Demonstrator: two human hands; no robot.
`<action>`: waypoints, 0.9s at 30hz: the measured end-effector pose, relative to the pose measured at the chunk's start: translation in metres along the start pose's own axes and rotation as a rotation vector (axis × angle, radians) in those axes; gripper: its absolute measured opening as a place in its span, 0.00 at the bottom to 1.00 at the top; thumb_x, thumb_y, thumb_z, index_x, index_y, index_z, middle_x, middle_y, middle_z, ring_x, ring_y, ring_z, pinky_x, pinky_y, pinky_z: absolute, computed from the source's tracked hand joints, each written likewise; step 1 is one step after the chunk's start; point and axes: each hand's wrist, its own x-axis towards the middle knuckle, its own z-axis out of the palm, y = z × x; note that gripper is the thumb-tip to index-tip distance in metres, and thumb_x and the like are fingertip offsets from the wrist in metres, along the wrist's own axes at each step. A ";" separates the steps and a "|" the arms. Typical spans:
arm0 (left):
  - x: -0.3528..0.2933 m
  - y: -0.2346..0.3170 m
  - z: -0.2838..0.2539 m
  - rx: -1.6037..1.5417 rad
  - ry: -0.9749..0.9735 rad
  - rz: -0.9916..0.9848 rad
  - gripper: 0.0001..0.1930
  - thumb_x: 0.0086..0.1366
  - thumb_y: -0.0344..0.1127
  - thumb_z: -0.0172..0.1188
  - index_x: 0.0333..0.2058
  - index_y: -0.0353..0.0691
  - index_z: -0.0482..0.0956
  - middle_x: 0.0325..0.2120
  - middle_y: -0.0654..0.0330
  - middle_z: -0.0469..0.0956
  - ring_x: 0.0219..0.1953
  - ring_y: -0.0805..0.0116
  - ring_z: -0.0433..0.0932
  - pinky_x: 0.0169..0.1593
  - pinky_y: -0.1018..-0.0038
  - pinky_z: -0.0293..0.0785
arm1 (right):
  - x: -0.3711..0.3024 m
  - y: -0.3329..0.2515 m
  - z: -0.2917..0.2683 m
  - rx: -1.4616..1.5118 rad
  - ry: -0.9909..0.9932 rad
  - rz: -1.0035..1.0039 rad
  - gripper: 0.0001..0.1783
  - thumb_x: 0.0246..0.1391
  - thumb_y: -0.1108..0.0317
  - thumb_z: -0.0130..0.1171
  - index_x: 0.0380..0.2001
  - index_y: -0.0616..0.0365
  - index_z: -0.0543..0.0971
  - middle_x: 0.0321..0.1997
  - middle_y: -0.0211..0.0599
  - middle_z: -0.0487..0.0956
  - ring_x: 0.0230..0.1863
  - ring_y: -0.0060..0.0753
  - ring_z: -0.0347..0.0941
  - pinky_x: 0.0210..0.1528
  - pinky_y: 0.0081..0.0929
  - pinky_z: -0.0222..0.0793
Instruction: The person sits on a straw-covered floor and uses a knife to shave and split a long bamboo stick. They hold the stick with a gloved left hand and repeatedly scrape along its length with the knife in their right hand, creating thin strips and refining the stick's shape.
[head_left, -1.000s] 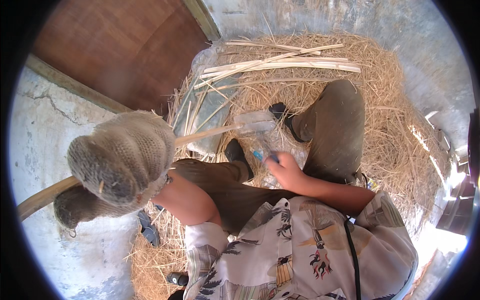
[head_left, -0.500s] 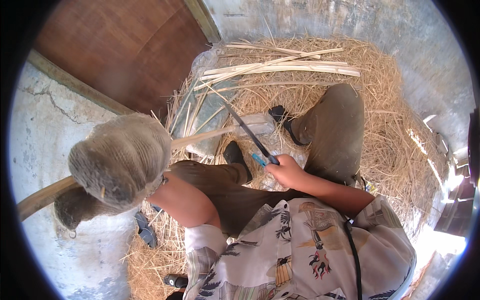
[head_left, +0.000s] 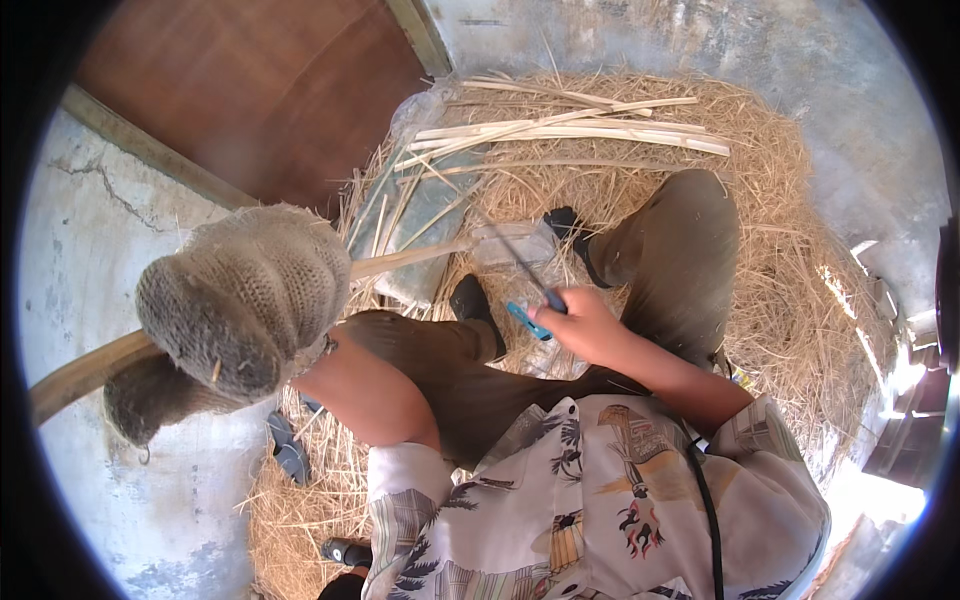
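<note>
My left hand (head_left: 240, 305), in a worn grey knitted glove, is raised at the left and closed around a long pale bamboo strip (head_left: 415, 258). One end of the strip runs toward the lower left; the other extends past my knee to a whitish block (head_left: 515, 245) on the floor. In front of my lap, my bare right hand (head_left: 582, 325) grips a knife (head_left: 512, 243) with a long dark blade, blurred by motion, pointing up and left. A bright blue piece (head_left: 528, 322) shows beside my right fingers; how it joins the knife is unclear. The blade appears apart from the strip.
Several split strips (head_left: 580, 135) lie on straw-like shavings (head_left: 770, 250) at the far side. A greenish sack (head_left: 440, 225) lies near the brown door panel (head_left: 250, 90). Weathered walls (head_left: 650, 40) surround me. A dark sandal (head_left: 289, 448) rests at the left.
My right hand has shifted slightly right and up with the knife, and its blade has become blurred. My left hand keeps hold of the strip, almost in place. The whole view has shifted slightly.
</note>
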 end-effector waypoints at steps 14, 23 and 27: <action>0.008 0.006 0.006 0.063 -0.121 -0.063 0.29 0.62 0.73 0.55 0.20 0.52 0.71 0.11 0.73 0.71 0.07 0.83 0.65 0.10 0.84 0.63 | 0.001 -0.014 0.006 -0.091 -0.063 -0.018 0.17 0.60 0.59 0.60 0.29 0.64 0.76 0.17 0.41 0.74 0.21 0.32 0.72 0.29 0.35 0.67; 0.005 0.009 0.017 0.283 -0.032 -0.045 0.29 0.61 0.72 0.57 0.20 0.53 0.72 0.11 0.73 0.71 0.07 0.82 0.65 0.09 0.83 0.63 | 0.035 0.016 0.024 0.075 -0.088 -0.018 0.17 0.61 0.60 0.60 0.27 0.64 0.76 0.15 0.39 0.72 0.20 0.26 0.70 0.26 0.32 0.65; 0.004 0.014 0.009 0.133 -0.096 -0.078 0.29 0.62 0.70 0.59 0.15 0.53 0.71 0.07 0.73 0.67 0.05 0.82 0.63 0.08 0.83 0.61 | 0.033 0.002 0.012 0.218 -0.135 0.274 0.20 0.60 0.58 0.62 0.20 0.59 0.72 0.12 0.27 0.67 0.13 0.20 0.63 0.18 0.26 0.59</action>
